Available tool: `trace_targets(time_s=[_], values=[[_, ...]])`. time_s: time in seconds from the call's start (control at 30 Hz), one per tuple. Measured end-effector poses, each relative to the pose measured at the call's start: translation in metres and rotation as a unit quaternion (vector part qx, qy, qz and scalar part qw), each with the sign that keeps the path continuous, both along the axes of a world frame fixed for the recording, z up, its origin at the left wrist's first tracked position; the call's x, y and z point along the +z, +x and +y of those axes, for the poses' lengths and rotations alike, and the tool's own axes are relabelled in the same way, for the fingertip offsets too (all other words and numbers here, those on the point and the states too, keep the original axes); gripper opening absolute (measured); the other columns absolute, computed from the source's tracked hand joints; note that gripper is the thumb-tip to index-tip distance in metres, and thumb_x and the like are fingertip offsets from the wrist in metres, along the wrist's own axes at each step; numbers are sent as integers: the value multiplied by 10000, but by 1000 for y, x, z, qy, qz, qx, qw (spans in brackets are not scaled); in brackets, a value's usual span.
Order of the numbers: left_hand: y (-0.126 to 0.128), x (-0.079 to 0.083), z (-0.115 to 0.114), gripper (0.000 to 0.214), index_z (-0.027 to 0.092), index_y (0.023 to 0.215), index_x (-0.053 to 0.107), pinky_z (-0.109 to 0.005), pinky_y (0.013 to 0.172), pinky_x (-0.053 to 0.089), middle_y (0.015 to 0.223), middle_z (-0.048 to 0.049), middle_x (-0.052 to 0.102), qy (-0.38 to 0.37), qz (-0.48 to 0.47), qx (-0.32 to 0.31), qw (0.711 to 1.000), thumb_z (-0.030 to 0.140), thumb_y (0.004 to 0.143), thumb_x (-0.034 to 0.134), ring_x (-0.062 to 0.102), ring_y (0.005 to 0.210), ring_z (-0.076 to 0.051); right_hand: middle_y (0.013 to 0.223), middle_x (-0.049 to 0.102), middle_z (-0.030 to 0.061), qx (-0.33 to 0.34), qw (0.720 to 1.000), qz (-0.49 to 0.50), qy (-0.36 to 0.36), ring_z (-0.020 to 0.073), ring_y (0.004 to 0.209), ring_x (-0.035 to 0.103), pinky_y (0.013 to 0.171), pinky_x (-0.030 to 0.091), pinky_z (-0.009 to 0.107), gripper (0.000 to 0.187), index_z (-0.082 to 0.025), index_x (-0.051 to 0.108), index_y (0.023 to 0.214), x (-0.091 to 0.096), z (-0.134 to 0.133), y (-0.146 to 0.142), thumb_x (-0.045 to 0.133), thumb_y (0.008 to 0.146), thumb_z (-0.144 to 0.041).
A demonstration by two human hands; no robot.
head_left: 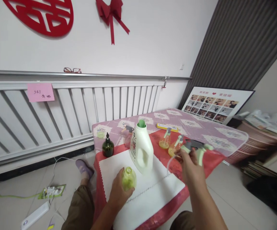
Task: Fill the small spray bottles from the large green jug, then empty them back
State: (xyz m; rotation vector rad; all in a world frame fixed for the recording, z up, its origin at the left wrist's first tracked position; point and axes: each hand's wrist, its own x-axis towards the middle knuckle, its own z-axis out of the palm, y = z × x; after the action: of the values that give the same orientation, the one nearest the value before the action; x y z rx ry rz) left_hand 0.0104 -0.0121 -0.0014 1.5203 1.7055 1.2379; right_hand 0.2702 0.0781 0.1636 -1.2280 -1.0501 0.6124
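Observation:
My left hand [118, 191] is wrapped around a small yellow-green bottle [128, 178] that stands uncapped on a white cloth [153, 195]. My right hand [188, 167] holds a grey and pale-green spray head [196, 147] above the table, its thin tube hanging down toward the cloth. A white detergent jug [140, 148] with a green cap stands just behind the small bottle. Two small yellow spray bottles [165, 140] stand to the right of the jug, near my right hand.
A dark green pump bottle [108, 147] stands at the table's left. A yellow flat object [167, 127] lies further back on the purple and red tablecloth [200, 127]. A radiator [81, 108] lines the wall. A power strip [34, 215] lies on the floor.

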Motion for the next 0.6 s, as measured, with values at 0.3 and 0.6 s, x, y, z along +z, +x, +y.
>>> trace_targets(time_s=[0.3, 0.6], values=[[-3, -9, 3, 870, 216, 1420, 169, -463, 1123, 353, 1456, -135, 380, 67, -43, 139, 987, 317, 693, 637, 401, 1332, -311, 557, 602, -7, 13, 968, -216, -129, 208, 548, 563, 548, 392, 321, 160, -232, 610, 705, -80, 27, 15, 607, 649, -382], [1, -10, 5, 815, 216, 1391, 275, -428, 1139, 322, 1416, -121, 411, 105, -18, 135, 985, 258, 672, 656, 395, 1330, -304, 691, 682, 57, 54, 949, -274, -145, 287, 779, 640, 738, 447, 390, 188, -217, 679, 740, -106, 29, 10, 648, 557, -246]])
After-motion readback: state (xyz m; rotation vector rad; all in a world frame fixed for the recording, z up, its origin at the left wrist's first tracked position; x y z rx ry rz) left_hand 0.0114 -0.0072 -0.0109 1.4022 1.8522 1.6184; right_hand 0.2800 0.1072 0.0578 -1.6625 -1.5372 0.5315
